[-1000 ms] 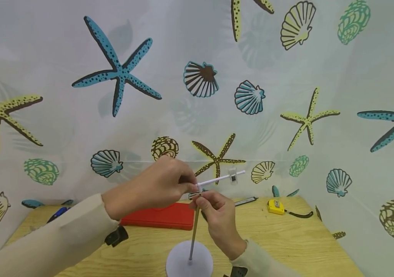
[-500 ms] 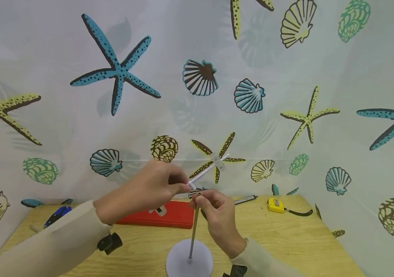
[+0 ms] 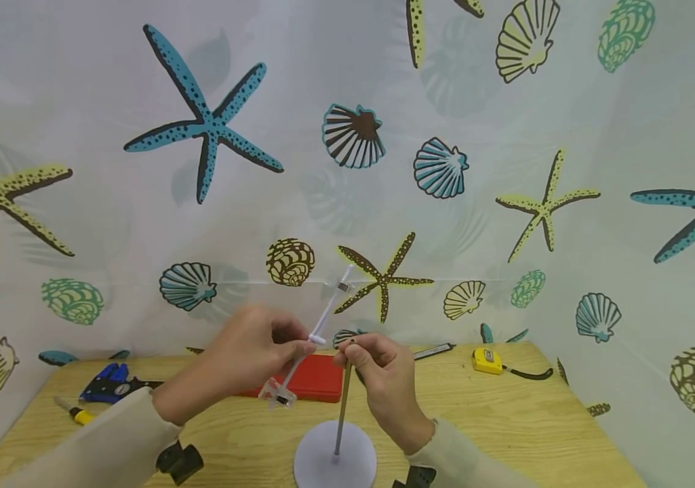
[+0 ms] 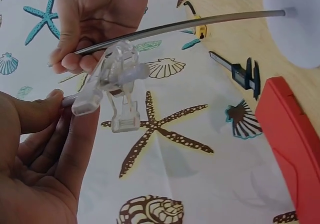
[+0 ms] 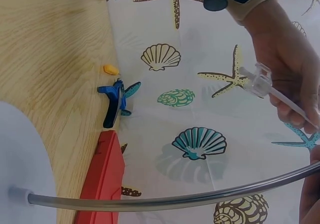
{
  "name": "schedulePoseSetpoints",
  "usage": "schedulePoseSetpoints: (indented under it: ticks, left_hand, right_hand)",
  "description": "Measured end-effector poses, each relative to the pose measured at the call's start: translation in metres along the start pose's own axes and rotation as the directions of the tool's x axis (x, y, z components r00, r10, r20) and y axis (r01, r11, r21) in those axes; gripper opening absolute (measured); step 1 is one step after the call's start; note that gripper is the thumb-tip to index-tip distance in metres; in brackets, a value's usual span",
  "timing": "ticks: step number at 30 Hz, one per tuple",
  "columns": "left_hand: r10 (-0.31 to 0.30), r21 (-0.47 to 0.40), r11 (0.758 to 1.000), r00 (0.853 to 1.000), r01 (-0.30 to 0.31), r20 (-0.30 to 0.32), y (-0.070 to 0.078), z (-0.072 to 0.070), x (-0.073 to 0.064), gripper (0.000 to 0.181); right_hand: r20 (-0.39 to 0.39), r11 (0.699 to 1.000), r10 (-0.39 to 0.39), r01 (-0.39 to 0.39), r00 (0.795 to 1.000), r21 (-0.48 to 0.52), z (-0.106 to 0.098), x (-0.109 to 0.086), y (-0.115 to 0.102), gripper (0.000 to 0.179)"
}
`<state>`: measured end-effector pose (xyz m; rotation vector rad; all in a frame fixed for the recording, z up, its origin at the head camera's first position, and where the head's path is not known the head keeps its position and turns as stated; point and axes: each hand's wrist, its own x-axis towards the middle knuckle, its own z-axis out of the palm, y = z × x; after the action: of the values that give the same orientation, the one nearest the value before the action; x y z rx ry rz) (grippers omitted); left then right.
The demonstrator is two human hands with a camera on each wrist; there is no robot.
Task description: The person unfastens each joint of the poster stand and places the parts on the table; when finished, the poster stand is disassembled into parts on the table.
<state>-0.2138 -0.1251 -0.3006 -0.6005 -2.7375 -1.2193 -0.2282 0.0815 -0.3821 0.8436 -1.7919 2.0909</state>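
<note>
Your left hand (image 3: 249, 356) pinches a thin white rod (image 3: 323, 318) w/ curled fingertips, mid-air, just left of the stand's top. The rod tilts steeply, a clear clip (image 3: 278, 394) at its near, low end and another (image 3: 342, 286) at its far, high end. Your right hand (image 3: 384, 379) grips the top of an upright metal post (image 3: 341, 407), fingers curled round it. The post rises from a round white base (image 3: 335, 464) at the near edge of the wooden table (image 3: 506, 420). A red case (image 3: 316, 379) lies behind your hands; a yellow tape measure (image 3: 486, 362) sits far right.
</note>
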Motion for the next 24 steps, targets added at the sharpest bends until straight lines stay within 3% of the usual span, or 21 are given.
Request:
schedulePoseSetpoints:
  ticks: [7,11,16,19,24]
  left_hand:
    - [-0.128,-0.098,0.987,0.991,0.125,-0.032,-0.016,0.009,-0.007,0.008]
    - [-0.206,-0.183,0.963,0.978,0.199,-0.021,-0.031,0.016,-0.011,0.010]
    - [-0.249,-0.246,0.939,0.969,0.240,-0.007,-0.049,0.027,-0.018,0.013]
    - [-0.302,-0.239,0.927,0.953,0.290,-0.015,-0.055,0.033,-0.022,0.014]
    - [-0.425,-0.243,0.880,0.905,0.407,-0.024,-0.063,0.043,-0.026,0.012]
  right_hand:
    - [-0.004,1.000,0.002,-0.002,1.000,-0.013,0.001,0.000,-0.001,0.028]
    - [-0.004,0.999,-0.005,0.005,1.000,-0.037,0.001,-0.001,0.000,0.026]
    - [-0.004,0.999,-0.009,0.009,1.000,-0.046,0.001,-0.001,0.001,0.026]
    - [-0.002,0.999,-0.017,0.017,1.000,-0.037,0.001,-0.001,0.001,0.027]
    - [-0.007,1.000,-0.005,0.005,1.000,-0.021,0.001,-0.001,0.001,0.030]
